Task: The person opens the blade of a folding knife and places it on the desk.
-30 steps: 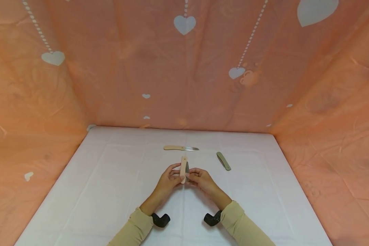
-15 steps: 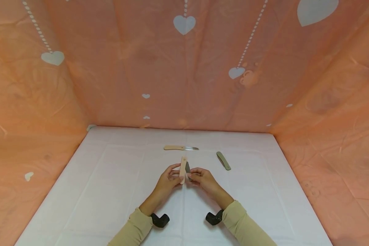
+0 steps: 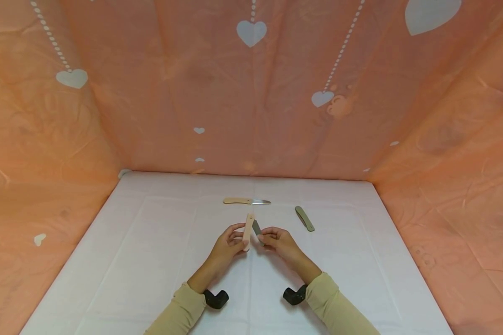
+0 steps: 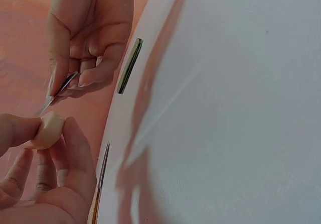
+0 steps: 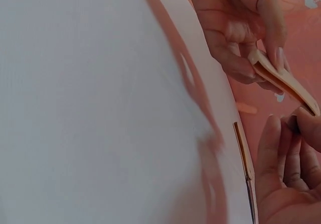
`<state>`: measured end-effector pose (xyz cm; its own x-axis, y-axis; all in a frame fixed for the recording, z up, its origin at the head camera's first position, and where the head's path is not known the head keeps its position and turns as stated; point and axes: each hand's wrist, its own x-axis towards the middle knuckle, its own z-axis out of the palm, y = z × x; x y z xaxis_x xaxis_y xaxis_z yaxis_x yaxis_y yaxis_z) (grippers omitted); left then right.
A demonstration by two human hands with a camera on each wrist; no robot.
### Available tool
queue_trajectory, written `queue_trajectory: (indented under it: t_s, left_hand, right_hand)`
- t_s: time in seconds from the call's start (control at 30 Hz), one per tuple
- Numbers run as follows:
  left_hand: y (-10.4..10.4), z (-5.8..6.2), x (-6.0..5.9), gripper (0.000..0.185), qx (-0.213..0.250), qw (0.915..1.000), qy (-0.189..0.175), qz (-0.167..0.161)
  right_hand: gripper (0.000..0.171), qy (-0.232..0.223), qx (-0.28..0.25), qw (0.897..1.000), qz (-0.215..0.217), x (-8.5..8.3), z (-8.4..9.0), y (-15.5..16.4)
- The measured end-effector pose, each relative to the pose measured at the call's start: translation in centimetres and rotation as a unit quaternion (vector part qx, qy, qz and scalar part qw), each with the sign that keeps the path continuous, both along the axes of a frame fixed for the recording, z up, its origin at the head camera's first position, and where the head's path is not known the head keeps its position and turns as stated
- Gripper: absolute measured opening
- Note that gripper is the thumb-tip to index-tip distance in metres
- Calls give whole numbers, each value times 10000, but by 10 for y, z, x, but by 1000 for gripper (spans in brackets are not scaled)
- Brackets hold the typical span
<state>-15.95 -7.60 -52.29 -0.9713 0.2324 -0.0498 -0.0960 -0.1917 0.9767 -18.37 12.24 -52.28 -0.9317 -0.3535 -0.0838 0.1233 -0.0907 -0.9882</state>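
Swung wider, blade point(image 3: 257, 231) — seemingly right hand point(image 3: 280, 240) pinches it; left hand point(image 3: 227, 242) pinches handle point(image 3: 248, 228).

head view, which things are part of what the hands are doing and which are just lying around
In hand:
- folding knife, wooden handle gripped by left hand
- its blade, pinched by right hand

Lying about:
- open wooden-handled knife
- closed green folding knife
- white table

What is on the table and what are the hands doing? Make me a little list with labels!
Left hand: grips the tan handle of a folding knife
Right hand: pinches that knife's grey blade, partly swung out
Open knife: lies flat on the white table, beyond the hands
Green folded knife: lies to the right, untouched
Backdrop: orange cloth with white hearts
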Motion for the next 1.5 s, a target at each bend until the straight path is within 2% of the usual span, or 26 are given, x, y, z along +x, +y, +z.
queue_trajectory:
  t_s: [0.13,0.33,0.53,0.93,1.2,1.5]
  left_hand:
    - [-2,1,0,52,-68,9999,83,-59]
    - [-6,1,-2,51,-266,9996,77,-71]
    - [-9,3,-1,47,-424,9990,84,-129]
    - [-16,2,-1,44,-720,9966,202,-344]
    - [-22,0,-2,44,-803,9945,127,-660]
    - [-32,1,-5,43,-1055,9885,334,-1026]
  right_hand:
    - [28,202,-2,9998,13,0,1,3]
    - [28,-253,383,9985,-312,-2,2,4]
    - [25,-309,398,9982,-329,-3,4,8]
    - [33,-205,608,9979,-69,-3,3,19]
    - [34,-60,858,9963,58,-2,7,25]
    - [32,116,1148,9930,258,-1,10,30]
